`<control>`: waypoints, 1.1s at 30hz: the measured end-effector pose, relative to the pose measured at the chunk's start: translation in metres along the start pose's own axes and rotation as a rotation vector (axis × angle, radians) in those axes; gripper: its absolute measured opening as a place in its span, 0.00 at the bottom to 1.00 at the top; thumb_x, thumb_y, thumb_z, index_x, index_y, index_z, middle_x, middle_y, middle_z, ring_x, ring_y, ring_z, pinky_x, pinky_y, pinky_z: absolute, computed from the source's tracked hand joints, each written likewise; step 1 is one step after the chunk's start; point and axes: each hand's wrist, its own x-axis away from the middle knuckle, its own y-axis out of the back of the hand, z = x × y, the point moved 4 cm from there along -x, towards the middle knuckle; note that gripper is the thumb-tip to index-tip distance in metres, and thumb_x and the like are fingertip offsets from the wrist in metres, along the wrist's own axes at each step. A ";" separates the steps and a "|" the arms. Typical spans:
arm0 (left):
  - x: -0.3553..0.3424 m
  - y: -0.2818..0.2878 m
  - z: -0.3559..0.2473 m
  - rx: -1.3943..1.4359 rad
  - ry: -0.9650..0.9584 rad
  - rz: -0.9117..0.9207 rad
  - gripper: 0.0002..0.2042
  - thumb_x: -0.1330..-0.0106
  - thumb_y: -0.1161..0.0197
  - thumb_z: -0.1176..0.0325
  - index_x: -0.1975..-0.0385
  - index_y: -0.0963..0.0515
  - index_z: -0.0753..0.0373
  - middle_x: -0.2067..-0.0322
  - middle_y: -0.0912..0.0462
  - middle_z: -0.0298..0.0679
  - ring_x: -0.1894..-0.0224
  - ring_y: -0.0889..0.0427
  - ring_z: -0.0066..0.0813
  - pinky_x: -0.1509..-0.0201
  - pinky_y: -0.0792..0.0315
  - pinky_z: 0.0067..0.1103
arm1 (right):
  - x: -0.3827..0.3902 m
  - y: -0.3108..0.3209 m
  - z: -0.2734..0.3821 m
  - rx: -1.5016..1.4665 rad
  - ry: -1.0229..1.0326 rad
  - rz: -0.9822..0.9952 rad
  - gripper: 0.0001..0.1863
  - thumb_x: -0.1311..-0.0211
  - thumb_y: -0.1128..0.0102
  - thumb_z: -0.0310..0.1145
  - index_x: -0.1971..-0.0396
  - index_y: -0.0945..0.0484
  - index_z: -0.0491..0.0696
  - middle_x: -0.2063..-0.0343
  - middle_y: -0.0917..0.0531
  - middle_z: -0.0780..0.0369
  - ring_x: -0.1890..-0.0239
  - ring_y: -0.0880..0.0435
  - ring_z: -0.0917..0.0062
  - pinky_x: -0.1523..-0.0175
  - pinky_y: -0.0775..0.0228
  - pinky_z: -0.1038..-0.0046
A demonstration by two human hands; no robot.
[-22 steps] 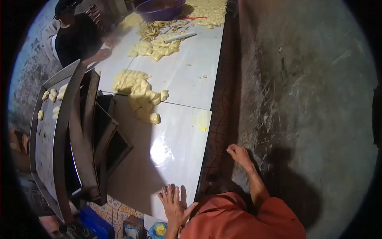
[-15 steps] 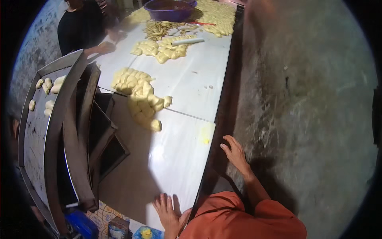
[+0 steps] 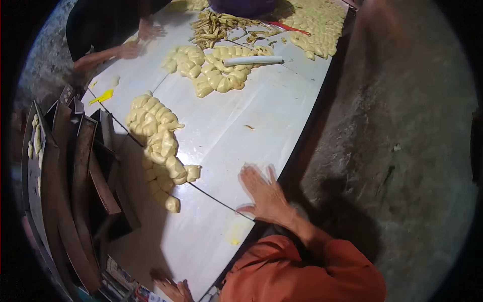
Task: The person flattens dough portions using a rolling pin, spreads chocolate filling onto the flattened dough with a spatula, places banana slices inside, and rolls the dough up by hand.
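Right now, clockwise positions taken from the view's centre, the left hand (image 3: 175, 291) at seven, partly cut off, has thumb and fingers apart, and the blurred right hand (image 3: 264, 197) at five spreads its fingers, empty, over the white table (image 3: 261, 110). The dough pieces (image 3: 158, 133) at nine could smear if the right hand swept left. The stacked metal trays (image 3: 58, 176) beyond, the outermost holding pale lumps (image 3: 36, 138), might topple if bumped; the purple basin (image 3: 241, 5) at twelve hides its contents.
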 end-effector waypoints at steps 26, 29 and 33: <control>0.012 -0.027 0.035 -0.122 0.210 -0.158 0.41 0.29 0.36 0.58 0.22 0.47 0.72 0.21 0.51 0.58 0.23 0.42 0.58 0.21 0.42 0.43 | -0.080 0.057 -0.092 0.012 0.307 0.127 0.38 0.28 0.44 0.62 0.35 0.24 0.43 0.31 0.25 0.49 0.26 0.31 0.60 0.23 0.44 0.46; -0.006 -0.038 -0.020 -0.019 0.227 -0.349 0.36 0.27 0.36 0.58 0.24 0.42 0.67 0.23 0.47 0.55 0.26 0.37 0.56 0.25 0.36 0.46 | -0.098 0.088 -0.121 -0.285 0.254 0.056 0.27 0.30 0.34 0.50 0.41 0.18 0.46 0.44 0.15 0.51 0.38 0.19 0.56 0.30 0.31 0.54; -0.068 -0.029 -0.163 0.491 0.363 -0.682 0.25 0.24 0.38 0.60 0.31 0.31 0.59 0.26 0.36 0.48 0.34 0.27 0.54 0.32 0.27 0.50 | -0.145 0.129 -0.242 -0.224 -0.136 -0.434 0.28 0.30 0.33 0.45 0.39 0.22 0.41 0.41 0.18 0.48 0.36 0.21 0.53 0.32 0.31 0.52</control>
